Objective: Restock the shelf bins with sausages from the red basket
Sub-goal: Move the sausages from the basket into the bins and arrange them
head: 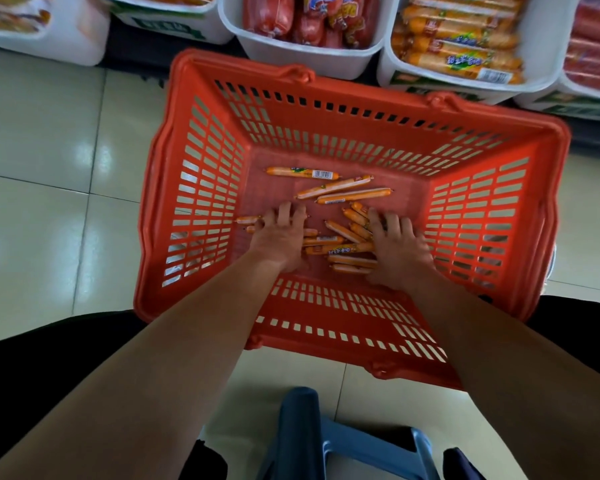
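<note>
Both hands reach into the red slotted plastic basket [329, 341] on the pale tiled floor [49, 140]; the left hand [280, 239] and right hand [399, 249] lie fingers spread on thin orange wrapped sausages [336, 187] scattered across its bottom; white plastic shelf bins [544, 39] stand just beyond.

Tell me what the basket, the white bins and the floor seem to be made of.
Basket: red moulded plastic, by its slotted walls and rim. Bins: smooth white plastic, it seems. Floor: glossy tiles, probably ceramic; joints and light reflections show.
</note>
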`<state>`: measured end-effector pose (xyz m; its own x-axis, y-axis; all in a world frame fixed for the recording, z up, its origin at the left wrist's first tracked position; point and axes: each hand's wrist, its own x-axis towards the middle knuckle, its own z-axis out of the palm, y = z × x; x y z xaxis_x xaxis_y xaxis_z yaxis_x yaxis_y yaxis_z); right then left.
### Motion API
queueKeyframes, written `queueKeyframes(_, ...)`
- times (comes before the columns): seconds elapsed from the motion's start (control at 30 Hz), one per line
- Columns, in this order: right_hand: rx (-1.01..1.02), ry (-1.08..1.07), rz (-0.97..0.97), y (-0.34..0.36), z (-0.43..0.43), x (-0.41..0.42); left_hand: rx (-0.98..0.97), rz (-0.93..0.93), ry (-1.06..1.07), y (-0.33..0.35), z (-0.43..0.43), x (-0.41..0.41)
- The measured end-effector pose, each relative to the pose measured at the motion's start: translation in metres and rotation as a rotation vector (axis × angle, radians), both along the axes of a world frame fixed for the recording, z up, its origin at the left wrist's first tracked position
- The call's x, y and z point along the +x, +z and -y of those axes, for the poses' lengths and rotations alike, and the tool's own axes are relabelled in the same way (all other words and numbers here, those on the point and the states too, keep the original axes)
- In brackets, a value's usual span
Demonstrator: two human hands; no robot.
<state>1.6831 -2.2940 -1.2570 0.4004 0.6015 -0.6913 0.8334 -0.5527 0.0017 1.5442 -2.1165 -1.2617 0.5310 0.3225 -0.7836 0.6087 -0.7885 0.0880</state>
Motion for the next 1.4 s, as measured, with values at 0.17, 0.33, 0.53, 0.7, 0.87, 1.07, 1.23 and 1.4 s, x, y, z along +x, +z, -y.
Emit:
queueKeyframes(0.17,-0.005,-0.019,-0.051,0.002,-0.006,0.002,0.123,0.054,-0.078,-0.004,0.009,0.002)
queueKeyframes(0.33,0.020,0.012,-0.108,-0.001,-0.011,0.000,0.190,0.056,0.036,-0.004,-0.012,0.002)
queueKeyframes(0.53,0.215,0.069,0.016,-0.004,-0.046,0.005,0.242,0.223,0.082,-0.007,-0.040,-0.012)
queueKeyframes(0.7,0.208,0.109,0.110,-0.007,-0.061,0.011,0.116,0.297,0.206,-0.009,-0.050,-0.021)
queueKeyframes(0.87,0.203,0.247,0.090,-0.017,-0.076,0.021,0.115,0.264,0.152,-0.010,-0.052,-0.020)
queueKeyframes(1.07,0.176,0.229,0.071,-0.014,-0.086,0.023,0.078,0.301,0.142,-0.012,-0.057,-0.026)
queueKeyframes(1.23,0.137,0.193,0.001,-0.015,-0.074,0.020,0.079,0.287,0.154,-0.011,-0.057,-0.023)
queueKeyframes(1.4,0.144,0.086,-0.075,-0.018,-0.060,0.014,0.079,0.268,0.155,-0.011,-0.053,-0.023)
